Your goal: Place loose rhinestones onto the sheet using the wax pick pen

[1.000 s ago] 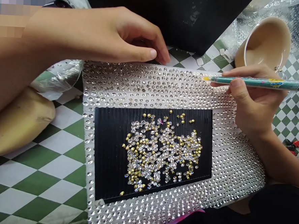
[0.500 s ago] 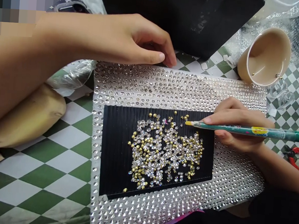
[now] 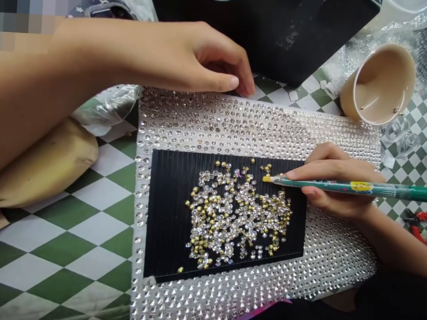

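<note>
A black ridged tray (image 3: 166,215) lies on a rhinestone-studded sheet (image 3: 227,296). Loose clear and gold-backed rhinestones (image 3: 231,219) are scattered over the tray's middle and right. My right hand (image 3: 342,182), at the tray's right edge, pinches a green pen (image 3: 374,189); its yellow tip hovers at or touches the tray near a few stones at the upper right. My left hand (image 3: 205,63) rests at the sheet's top edge beside a black box, fingers loosely curled, with nothing seen between thumb and index finger; the other fingers are partly hidden.
The black box (image 3: 264,33) stands at the top. A beige cup (image 3: 382,83) lies tilted at the upper right near clear plastic rings (image 3: 399,133) and bubble wrap. Red-handled pliers (image 3: 419,223) are at the right edge. A yellowish pouch (image 3: 53,169) lies at the left on the checkered cloth (image 3: 86,229).
The pen tip and my right hand have shifted slightly left over the tray. The whole view has drifted a little, and my left hand stays by the box.
</note>
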`<state>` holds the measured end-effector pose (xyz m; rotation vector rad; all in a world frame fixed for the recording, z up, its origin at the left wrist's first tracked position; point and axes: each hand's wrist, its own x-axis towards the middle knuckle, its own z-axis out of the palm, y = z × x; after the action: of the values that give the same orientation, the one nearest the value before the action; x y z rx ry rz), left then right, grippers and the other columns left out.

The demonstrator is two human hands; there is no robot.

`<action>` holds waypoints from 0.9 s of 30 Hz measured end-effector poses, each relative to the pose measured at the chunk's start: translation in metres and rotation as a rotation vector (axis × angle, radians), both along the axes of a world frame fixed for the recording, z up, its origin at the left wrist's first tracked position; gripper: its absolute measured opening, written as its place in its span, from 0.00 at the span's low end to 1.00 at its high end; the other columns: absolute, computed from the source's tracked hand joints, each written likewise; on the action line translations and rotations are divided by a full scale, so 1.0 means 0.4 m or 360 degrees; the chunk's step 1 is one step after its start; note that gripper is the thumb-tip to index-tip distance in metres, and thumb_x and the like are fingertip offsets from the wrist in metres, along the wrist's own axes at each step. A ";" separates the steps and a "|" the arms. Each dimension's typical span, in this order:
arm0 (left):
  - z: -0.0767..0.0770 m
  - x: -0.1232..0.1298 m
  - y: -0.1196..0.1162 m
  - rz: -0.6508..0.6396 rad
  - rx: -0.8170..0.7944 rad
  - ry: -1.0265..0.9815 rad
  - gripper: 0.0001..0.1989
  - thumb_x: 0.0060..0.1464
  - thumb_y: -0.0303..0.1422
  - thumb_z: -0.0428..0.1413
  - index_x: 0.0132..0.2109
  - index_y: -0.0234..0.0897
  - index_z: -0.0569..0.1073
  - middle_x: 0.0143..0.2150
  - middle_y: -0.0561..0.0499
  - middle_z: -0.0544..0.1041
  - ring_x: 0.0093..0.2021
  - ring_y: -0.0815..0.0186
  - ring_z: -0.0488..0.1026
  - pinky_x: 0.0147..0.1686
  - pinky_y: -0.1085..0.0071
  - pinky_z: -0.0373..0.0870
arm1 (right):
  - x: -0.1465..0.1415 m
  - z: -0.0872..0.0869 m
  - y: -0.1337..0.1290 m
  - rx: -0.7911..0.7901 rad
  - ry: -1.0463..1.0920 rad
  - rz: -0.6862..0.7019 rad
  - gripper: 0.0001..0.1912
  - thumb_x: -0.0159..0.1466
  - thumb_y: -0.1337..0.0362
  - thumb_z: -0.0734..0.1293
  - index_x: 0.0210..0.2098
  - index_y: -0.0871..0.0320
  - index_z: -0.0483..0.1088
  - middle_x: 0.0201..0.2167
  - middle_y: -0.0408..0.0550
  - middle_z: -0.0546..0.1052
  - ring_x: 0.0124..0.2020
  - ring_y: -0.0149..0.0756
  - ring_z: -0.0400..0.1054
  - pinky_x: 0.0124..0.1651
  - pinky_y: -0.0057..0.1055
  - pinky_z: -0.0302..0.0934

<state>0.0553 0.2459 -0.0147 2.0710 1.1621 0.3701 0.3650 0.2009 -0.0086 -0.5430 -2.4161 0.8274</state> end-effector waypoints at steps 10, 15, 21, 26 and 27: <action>-0.001 0.001 0.002 0.0002 0.0006 -0.0013 0.26 0.56 0.48 0.46 0.50 0.36 0.77 0.48 0.57 0.78 0.49 0.64 0.75 0.63 0.56 0.66 | 0.012 0.001 0.006 -0.0089 0.0034 -0.0066 0.19 0.63 0.64 0.72 0.52 0.41 0.77 0.31 0.39 0.81 0.27 0.34 0.66 0.24 0.34 0.60; -0.005 -0.003 0.004 -0.0008 0.0003 -0.0021 0.25 0.56 0.46 0.47 0.50 0.37 0.77 0.48 0.59 0.79 0.48 0.66 0.74 0.63 0.56 0.66 | 0.024 -0.002 0.006 -0.0104 -0.0013 -0.0111 0.21 0.63 0.64 0.72 0.54 0.38 0.75 0.33 0.39 0.81 0.29 0.36 0.66 0.27 0.37 0.59; -0.004 0.001 0.003 -0.0002 -0.0001 -0.0024 0.26 0.55 0.48 0.47 0.50 0.37 0.77 0.47 0.59 0.78 0.48 0.66 0.75 0.63 0.58 0.67 | 0.019 0.002 0.002 -0.0086 -0.0065 -0.0150 0.19 0.63 0.62 0.71 0.52 0.37 0.76 0.30 0.39 0.80 0.27 0.38 0.66 0.25 0.38 0.58; -0.007 -0.001 0.003 -0.0007 0.0009 -0.0045 0.25 0.56 0.46 0.47 0.50 0.37 0.77 0.47 0.58 0.79 0.48 0.64 0.75 0.62 0.56 0.68 | 0.010 0.006 0.001 -0.0070 -0.0037 -0.0059 0.21 0.62 0.67 0.72 0.53 0.42 0.76 0.31 0.39 0.81 0.30 0.36 0.68 0.25 0.37 0.60; -0.008 -0.001 0.003 -0.0011 0.0014 -0.0048 0.25 0.56 0.46 0.47 0.50 0.37 0.78 0.47 0.57 0.79 0.48 0.64 0.75 0.62 0.56 0.68 | 0.009 0.006 0.001 -0.0076 -0.0026 -0.0051 0.21 0.61 0.67 0.72 0.52 0.43 0.76 0.31 0.39 0.81 0.29 0.36 0.67 0.25 0.36 0.60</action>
<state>0.0549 0.2471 -0.0178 2.0698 1.1371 0.4021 0.3686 0.2014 -0.0062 -0.6073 -2.4016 0.8718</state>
